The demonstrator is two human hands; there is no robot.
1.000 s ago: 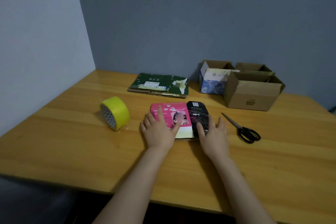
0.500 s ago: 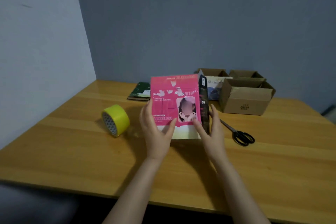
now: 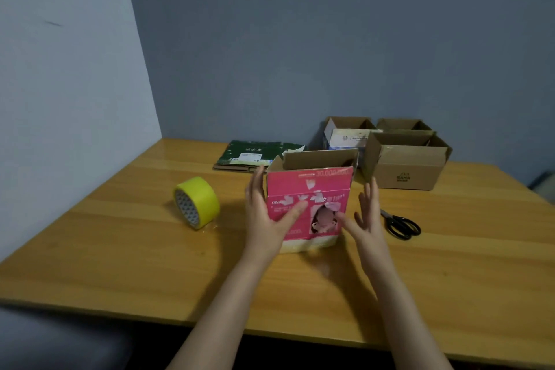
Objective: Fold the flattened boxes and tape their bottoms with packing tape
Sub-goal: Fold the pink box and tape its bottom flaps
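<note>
1. Two bare forearms reach in from the near edge of the wooden worktop (image 3: 150, 264).
2. The left hand (image 3: 264, 219) lies with straight fingers along the left side of the pink box (image 3: 312, 189) and its thumb across the front face; nothing is curled round it.
3. The right hand (image 3: 365, 219) is at the box's right side with its fingers spread and straight; its thumb is at the front edge, and I cannot tell whether it touches.
4. The one pink box stands upright mid-worktop between the hands, opened into a tube. It has a printed pink front, a pale band along the bottom, a brown cardboard inside and top flaps standing up.
5. One roll of yellow tape (image 3: 196, 203) lies on its rim to the left, apart from the box.
6. One pair of black scissors (image 3: 401, 225) lies to the right.
7. Farther back is one stack of flattened boxes (image 3: 255, 155), green on top; how many it holds is unclear.
8. At the far right are three opened boxes: a brown box (image 3: 408, 165), a blue-and-white box (image 3: 345, 137) and a second brown box (image 3: 399, 125) behind.
</note>
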